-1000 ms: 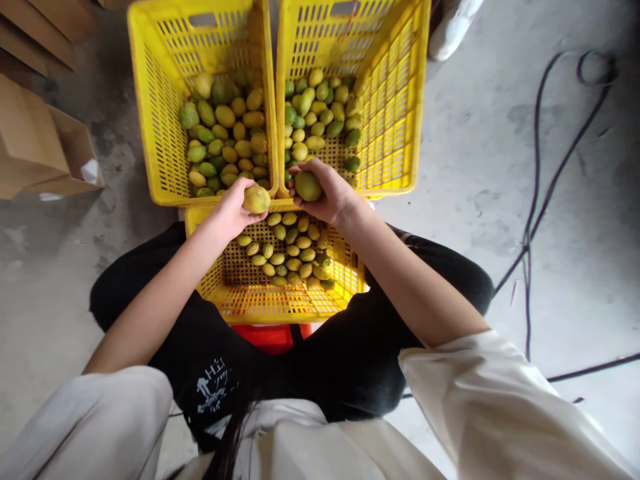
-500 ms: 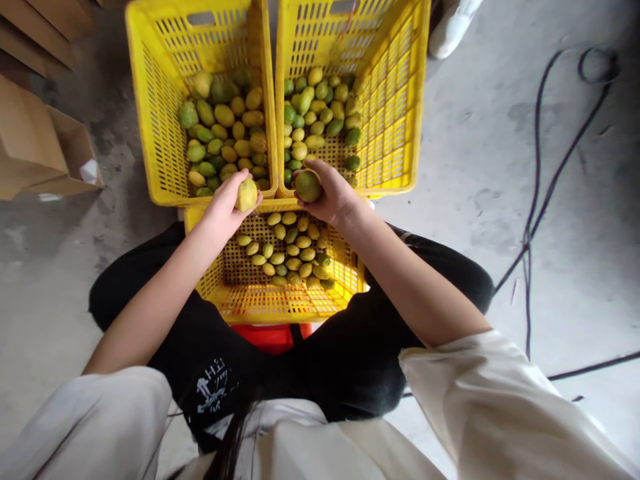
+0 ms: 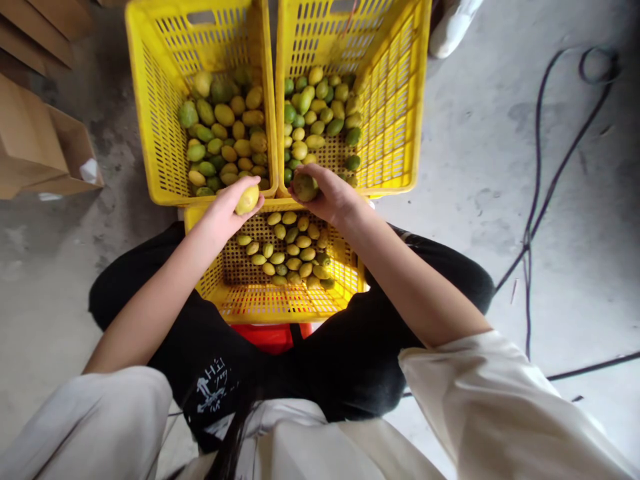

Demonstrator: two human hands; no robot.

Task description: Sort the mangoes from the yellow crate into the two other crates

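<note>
My left hand (image 3: 231,205) is closed around a yellow lemon (image 3: 247,199), above the rear edge of the near yellow crate (image 3: 280,311). Level with it on the right, my right hand (image 3: 327,193) grips a dark green lemon (image 3: 305,187). Between my knees, the near crate holds several small yellow-green lemons (image 3: 293,251) spread on its floor. Beyond my left hand, the far left crate (image 3: 155,133) contains larger yellow and green lemons (image 3: 225,116). The far right crate (image 3: 395,113) holds mixed green and yellow ones (image 3: 315,110), mostly along its left side.
An open cardboard box (image 3: 35,143) stands on the concrete floor at the left. A black cable (image 3: 537,173) loops across the floor on the right. Near the far right crate is a white shoe (image 3: 453,30). Something red (image 3: 265,338) sits beneath the near crate.
Both lemons have turned slightly in my fingers. The one in my right hand sits a little farther left and is more covered by the fingers. The crates have stayed put.
</note>
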